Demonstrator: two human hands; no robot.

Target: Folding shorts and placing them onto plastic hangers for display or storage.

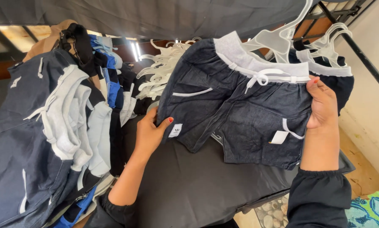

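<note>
Over on the far left a heap of folded shorts (50, 126) lies piled up, dark navy and pale grey mostly, with drawstrings trailing and a strip of bright blue fabric (109, 80) showing along the back edge. Just beyond it sits a stack of white plastic hangers (160, 71), fanned out on the black-covered table (189, 190).

The left hand (149, 131) comes up from below, sleeve pushed back, and takes the pair of dark denim shorts (236, 109) by the hem of one leg. The thumb (nail painted red) lies flat on the front of the cloth right beside a small white label, while the other fingers are tucked behind the fabric, so the hem is pinched between them.

The shorts hang spread out in the air above the table, front facing the person, tilted so the grey waistband (257, 63) and its white tied drawstring sit up towards the right. A little white tag (279, 137) dangles on the other leg.

The right hand (322, 105) grips the side seam just under the waistband, fingers pressed together and curled over the edge of the cloth, thumb hidden behind. Behind it, another pair of shorts on a white hanger (329, 63) hangs from a dark rail.
</note>
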